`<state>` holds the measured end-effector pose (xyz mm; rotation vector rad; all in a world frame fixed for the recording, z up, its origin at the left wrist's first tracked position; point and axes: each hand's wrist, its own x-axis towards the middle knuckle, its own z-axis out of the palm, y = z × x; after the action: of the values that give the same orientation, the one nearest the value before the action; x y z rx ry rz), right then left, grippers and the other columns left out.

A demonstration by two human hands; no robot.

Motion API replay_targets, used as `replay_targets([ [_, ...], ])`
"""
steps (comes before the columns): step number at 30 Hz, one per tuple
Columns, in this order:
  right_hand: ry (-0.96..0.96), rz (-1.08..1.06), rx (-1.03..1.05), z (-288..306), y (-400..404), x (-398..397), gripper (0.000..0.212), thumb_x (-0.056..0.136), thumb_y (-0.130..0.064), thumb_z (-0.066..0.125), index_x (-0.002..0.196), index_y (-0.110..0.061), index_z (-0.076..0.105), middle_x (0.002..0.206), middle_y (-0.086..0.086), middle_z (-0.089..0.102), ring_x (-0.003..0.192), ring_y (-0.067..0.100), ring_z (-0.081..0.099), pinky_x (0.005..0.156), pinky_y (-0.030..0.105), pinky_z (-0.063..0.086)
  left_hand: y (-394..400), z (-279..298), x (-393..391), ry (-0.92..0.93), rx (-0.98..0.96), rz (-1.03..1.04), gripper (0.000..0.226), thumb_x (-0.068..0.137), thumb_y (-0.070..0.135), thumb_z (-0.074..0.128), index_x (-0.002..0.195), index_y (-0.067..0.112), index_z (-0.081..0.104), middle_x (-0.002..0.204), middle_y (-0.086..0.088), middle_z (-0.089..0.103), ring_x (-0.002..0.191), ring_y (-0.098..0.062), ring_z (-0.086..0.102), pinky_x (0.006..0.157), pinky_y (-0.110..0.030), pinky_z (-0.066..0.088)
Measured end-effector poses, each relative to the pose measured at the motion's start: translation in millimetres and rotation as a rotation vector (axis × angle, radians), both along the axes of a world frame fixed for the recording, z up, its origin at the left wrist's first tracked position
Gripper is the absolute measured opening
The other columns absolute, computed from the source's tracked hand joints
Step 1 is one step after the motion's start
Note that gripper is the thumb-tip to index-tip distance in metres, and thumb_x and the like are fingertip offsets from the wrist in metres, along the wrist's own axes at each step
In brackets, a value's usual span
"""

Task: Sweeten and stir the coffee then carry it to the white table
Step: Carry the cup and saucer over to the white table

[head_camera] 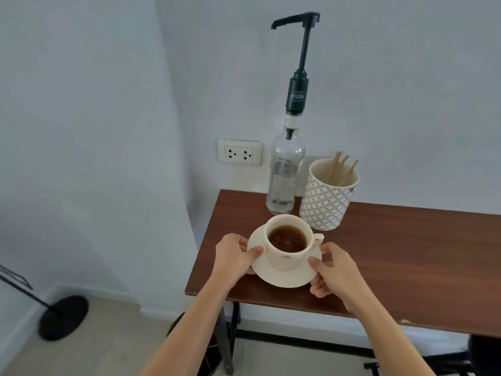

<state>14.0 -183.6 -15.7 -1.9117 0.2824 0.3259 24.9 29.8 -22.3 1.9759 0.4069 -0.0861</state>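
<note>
A cream cup (284, 260) holding dark coffee (288, 239) stands on a cream saucer (282, 278) near the left end of a dark wooden table (406, 253). My left hand (234, 256) grips the saucer's left rim, thumb on top. My right hand (334, 272) grips its right rim, thumb on top and fingers underneath. The cup's handle points right. Behind the cup stands a clear glass syrup bottle (284, 175) with a tall black pump (298, 58).
A patterned white mug (325, 202) with wooden stir sticks (343, 166) stands right of the bottle. A wall socket (240, 156) is behind. The table's left edge is close to my left hand. A black stand base (63, 317) sits on the floor at left.
</note>
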Motion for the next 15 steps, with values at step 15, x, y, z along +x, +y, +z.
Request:
replay_targets([
  [15, -0.089, 0.38, 0.207, 55, 131, -84, 0.022, 0.101, -0.012, 0.052, 0.123, -0.01, 0.05, 0.063, 0.019, 0.069, 0.048, 0.025, 0.064, 0.045, 0.03, 0.055, 132, 36, -156, -0.215, -0.226, 0.334, 0.011, 0.085, 0.011, 0.077, 0.09, 0.004, 0.07, 0.069, -0.005, 0.069, 0.061, -0.019, 0.072, 0.067, -0.046, 0.066],
])
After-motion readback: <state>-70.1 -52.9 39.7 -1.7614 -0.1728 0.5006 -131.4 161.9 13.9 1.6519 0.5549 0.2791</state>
